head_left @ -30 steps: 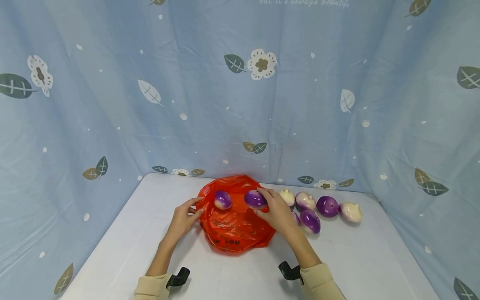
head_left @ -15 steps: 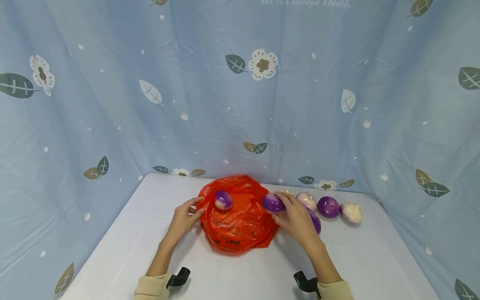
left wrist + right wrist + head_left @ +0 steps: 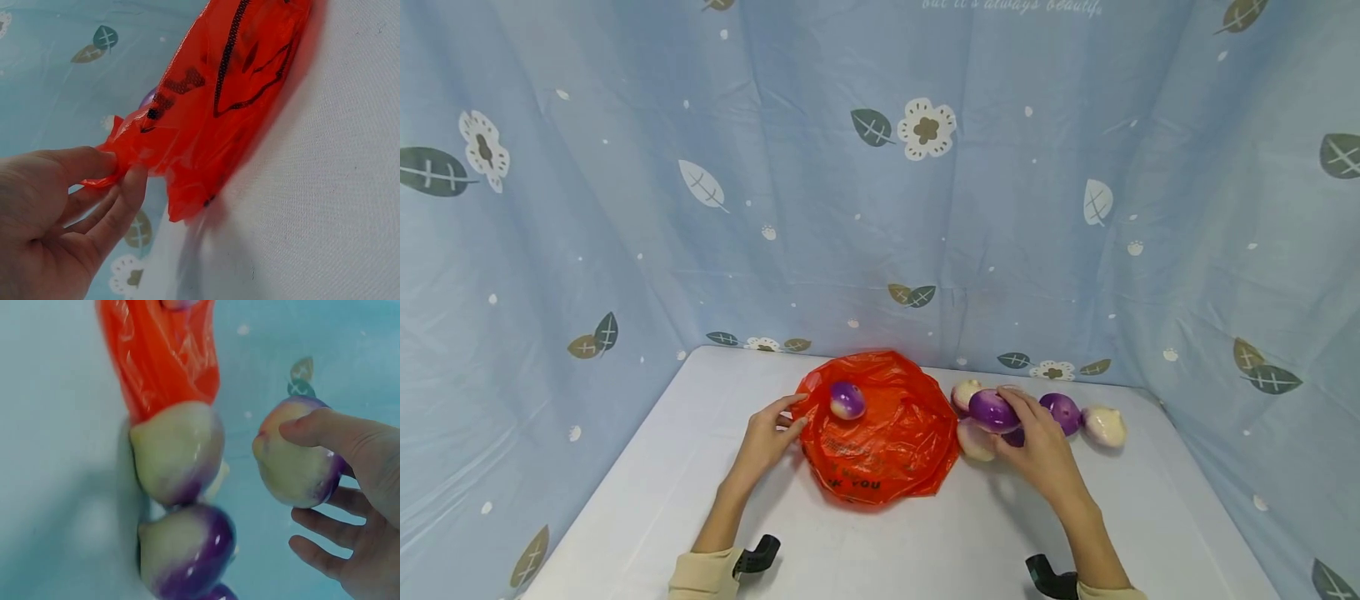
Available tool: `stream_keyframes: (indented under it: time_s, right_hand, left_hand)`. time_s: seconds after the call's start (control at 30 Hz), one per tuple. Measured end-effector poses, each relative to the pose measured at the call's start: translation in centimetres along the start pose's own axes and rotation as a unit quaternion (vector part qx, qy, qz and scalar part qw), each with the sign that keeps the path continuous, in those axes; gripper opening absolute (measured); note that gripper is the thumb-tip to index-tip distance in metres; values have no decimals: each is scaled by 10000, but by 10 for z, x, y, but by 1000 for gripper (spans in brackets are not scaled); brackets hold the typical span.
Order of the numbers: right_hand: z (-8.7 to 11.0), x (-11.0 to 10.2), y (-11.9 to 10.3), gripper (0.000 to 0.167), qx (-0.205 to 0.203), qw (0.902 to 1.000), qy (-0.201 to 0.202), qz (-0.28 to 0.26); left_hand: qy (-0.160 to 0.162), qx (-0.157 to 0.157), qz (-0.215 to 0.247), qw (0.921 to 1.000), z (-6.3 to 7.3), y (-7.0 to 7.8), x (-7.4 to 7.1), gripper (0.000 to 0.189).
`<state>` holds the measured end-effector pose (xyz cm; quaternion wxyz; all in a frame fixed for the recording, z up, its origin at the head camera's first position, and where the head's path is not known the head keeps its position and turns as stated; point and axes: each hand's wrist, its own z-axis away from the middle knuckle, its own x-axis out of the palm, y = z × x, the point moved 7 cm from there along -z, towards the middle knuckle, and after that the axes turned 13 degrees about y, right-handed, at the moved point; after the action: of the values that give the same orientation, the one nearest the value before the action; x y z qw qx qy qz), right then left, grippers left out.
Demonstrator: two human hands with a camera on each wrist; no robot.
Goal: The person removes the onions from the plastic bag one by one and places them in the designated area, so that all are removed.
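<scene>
My left hand (image 3: 767,433) pinches the left edge of an opened red plastic bag (image 3: 880,450) between thumb and fingers; the left wrist view shows the thin film gathered at the fingertips. A purple and white turnip (image 3: 847,401) sits inside the bag. In my right hand (image 3: 1043,446) is another glossy turnip (image 3: 294,459), cream at its pointed end, held by thumb and fingers above the table. Below and behind it lie more turnips, such as one cream turnip (image 3: 976,442) right at the bag's edge. My right hand partly hides some of them.
To the right of my right hand stand a purple turnip (image 3: 1060,411) and a cream turnip (image 3: 1105,427). A white table (image 3: 880,558) carries everything. A blue patterned curtain (image 3: 820,208) hangs around its back and sides.
My right hand has carried its turnip rightward, from over the bag to over the turnips beside it. The left hand stays on the bag's edge.
</scene>
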<state>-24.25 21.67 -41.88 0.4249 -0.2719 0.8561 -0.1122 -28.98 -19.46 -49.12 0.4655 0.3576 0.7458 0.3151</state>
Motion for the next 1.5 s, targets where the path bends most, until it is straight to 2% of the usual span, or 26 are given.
stream_keyframes:
  time_s: [0.37, 0.67, 0.93, 1.03, 1.27, 1.5]
  right_hand:
    - [19, -24, 29, 74, -24, 9991, 399, 173]
    - [33, -39, 53, 76, 310, 9977, 450, 389]
    - [44, -51, 70, 78, 356, 9957, 663, 532]
    - [51, -51, 79, 77, 419, 9958, 630, 521]
    - [61, -47, 92, 76, 678, 9943, 427, 705]
    - [66, -40, 103, 75, 795, 9937, 167, 771]
  left_hand:
    - [-76, -149, -143, 9998, 2, -2, -2, 41]
    - [-59, -140, -169, 9997, 3, -2, -3, 40]
    - [-45, -167, -206, 9996, 3, 0, -2, 40]
    - [-10, -139, -135, 9998, 2, 1, -1, 40]
    - [108, 180, 39, 9998, -1, 3, -2, 39]
    - [66, 105, 119, 9999, 1, 3, -2, 39]
